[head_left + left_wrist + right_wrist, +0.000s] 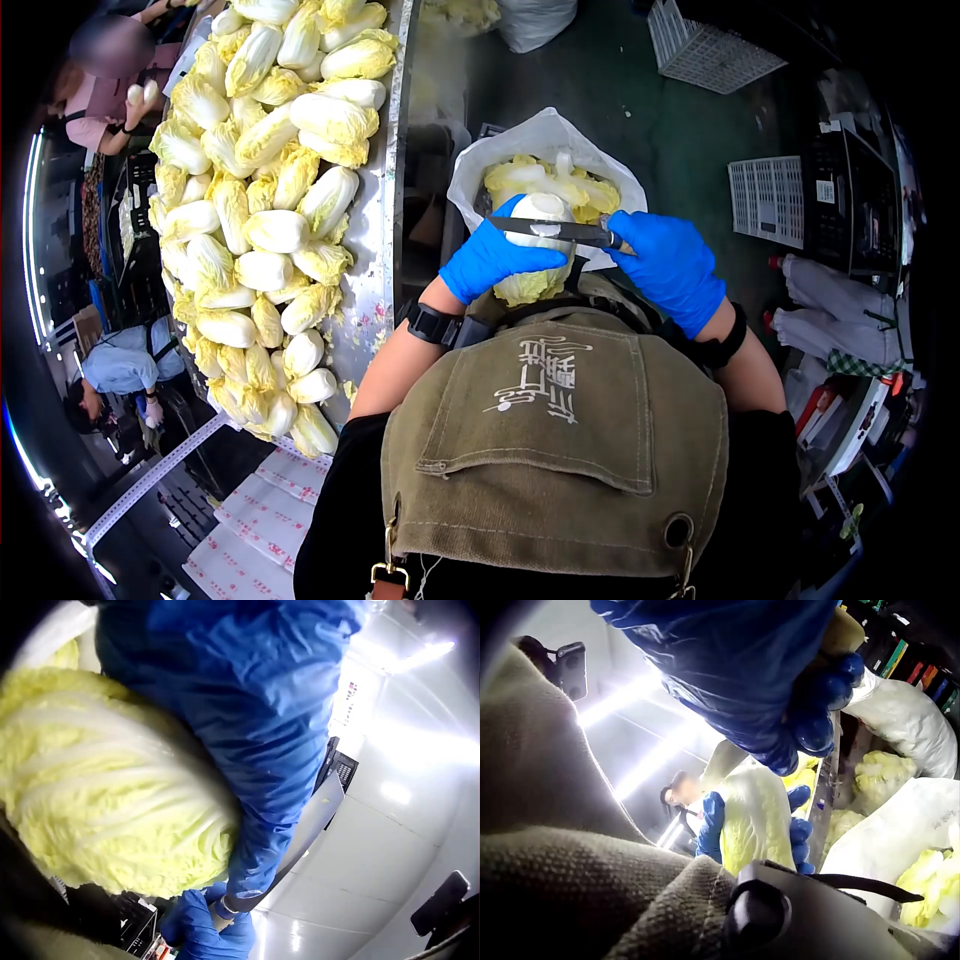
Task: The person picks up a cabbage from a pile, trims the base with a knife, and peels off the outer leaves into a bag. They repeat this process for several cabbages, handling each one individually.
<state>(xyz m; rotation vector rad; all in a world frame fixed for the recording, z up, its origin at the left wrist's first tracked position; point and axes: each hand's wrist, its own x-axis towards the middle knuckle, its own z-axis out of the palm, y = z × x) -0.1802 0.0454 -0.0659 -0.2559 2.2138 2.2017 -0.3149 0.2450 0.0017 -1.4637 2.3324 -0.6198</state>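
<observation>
My blue-gloved left hand (500,258) grips a napa cabbage (528,287) in front of my apron, its pale cut base turned up. A knife (555,230) lies across that base, with the blade pointing left. Its handle is in my gloved right hand (672,270), the fingers curled round it. Seen from the left wrist, the yellow leafy side of the cabbage (112,787) fills the left, and the blade (307,832) shows beyond the hand. In the right wrist view, left-hand fingers (712,825) wrap both sides of the cabbage.
Just beyond my hands, a white bag (470,180) holds loose yellow leaves (510,180). Many napa cabbages (275,230) are piled on a metal table (380,200) to the left. Plastic crates (765,200) stand at right. Other people (125,355) work past the table.
</observation>
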